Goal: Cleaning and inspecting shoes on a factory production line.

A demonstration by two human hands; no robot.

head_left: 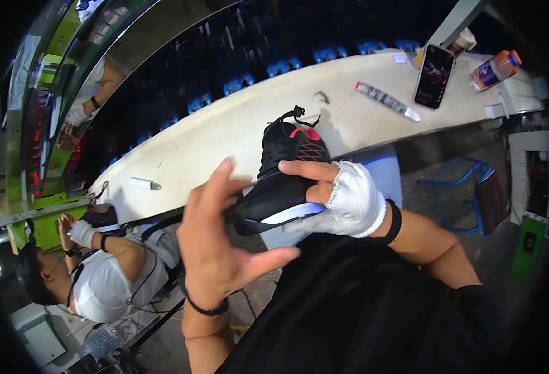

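Note:
A black sneaker (274, 196) with a pale sole and red lace details is held in front of me at the near edge of the white worktop. Its toe points down to the left, and its black laces stand up at the far end. My right hand (355, 202), in a white fingerless glove, grips it from the right, with fingers over the upper and the sole side. Bare and slightly blurred, my left hand (215, 240) is open beside the toe, thumb and fingers spread apart. Whether its fingertips touch the shoe, I cannot tell.
The white worktop (206, 140) curves along a dark conveyor. On it lie a marker pen (388, 101), a phone (435, 76), a drink bottle (496, 70) and a small white tube (144, 183). A blue-framed stool (467, 193) stands at right; a co-worker (115, 280) sits at left.

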